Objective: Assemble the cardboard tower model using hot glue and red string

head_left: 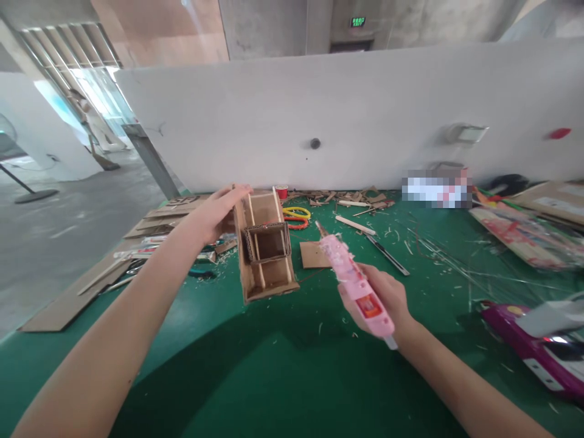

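My left hand (pixel 223 210) grips the upper left side of a cardboard model (pixel 267 277), a long open box tilted up off the green table. Thin wooden sticks run along its inside, and a smaller cardboard box frame (pixel 268 243) crosses its middle. The fingers behind the cardboard are partly hidden. Wrapped round a pink hot glue gun (pixel 358 286) is my right hand (pixel 383 298). The gun's nozzle points up and left towards the model, apart from it. Between them a small square of cardboard (pixel 314 255) lies on the table.
Yellow-and-orange-handled scissors (pixel 296 213) lie behind the model. A utility knife (pixel 387 254) and a wooden stick (pixel 354 225) are beyond the glue gun. Cardboard sheets (pixel 59 310) cover the left edge; a purple object (pixel 524 340) sits at right. A white partition (pixel 365 109) borders the back.
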`<state>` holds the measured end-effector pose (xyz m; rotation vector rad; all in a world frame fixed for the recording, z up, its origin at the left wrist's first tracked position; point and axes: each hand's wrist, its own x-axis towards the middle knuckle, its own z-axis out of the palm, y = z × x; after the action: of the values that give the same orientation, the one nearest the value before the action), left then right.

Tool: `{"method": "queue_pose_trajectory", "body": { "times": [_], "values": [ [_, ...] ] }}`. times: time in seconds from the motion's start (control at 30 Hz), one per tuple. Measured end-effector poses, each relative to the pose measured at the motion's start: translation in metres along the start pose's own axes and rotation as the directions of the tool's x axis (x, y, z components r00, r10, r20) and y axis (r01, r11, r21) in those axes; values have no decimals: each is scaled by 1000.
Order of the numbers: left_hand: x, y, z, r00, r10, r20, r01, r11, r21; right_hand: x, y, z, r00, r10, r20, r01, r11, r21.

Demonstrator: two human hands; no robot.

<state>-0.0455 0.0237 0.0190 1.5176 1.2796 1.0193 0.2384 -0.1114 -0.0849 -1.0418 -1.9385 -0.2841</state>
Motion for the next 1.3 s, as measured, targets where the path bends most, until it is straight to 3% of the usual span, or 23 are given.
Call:
{"method": "queue_pose_trajectory", "body": {
  "times": [0.07,0.2,0.3,0.4,0.57,0.67,0.93,1.1,1.3],
  "values": [
    [4,-6,-2,992,-81,95,84,996,-18,-4,2,0,999,40,-14,-40,999,-27],
    [10,-21,1,953,-140,269,169,982,-88,-4,0,0,997,21,70,-21,1000,1],
    [12,-29,5,926,-232,297,279,952,-128,-1,-4,0,994,7,106,-11,999,36],
    [12,-34,8,922,-259,287,302,946,-116,0,-6,0,986,8,164,-20,997,73],
    [11,-33,13,921,-260,291,288,956,-59,9,-13,-4,966,17,259,-75,973,218],
    [8,-29,15,944,-222,243,228,974,1,18,-19,-8,940,-1,340,-98,957,273],
    [-4,-14,18,984,12,179,-39,988,149,36,-34,-17,847,-80,525,118,992,-38],
    [-20,3,23,990,-50,129,20,974,228,47,-47,-23,819,-44,572,161,975,-155],
    [-34,18,26,991,-34,130,-8,952,307,53,-57,-32,812,-58,580,246,936,-251]
  ]
}}
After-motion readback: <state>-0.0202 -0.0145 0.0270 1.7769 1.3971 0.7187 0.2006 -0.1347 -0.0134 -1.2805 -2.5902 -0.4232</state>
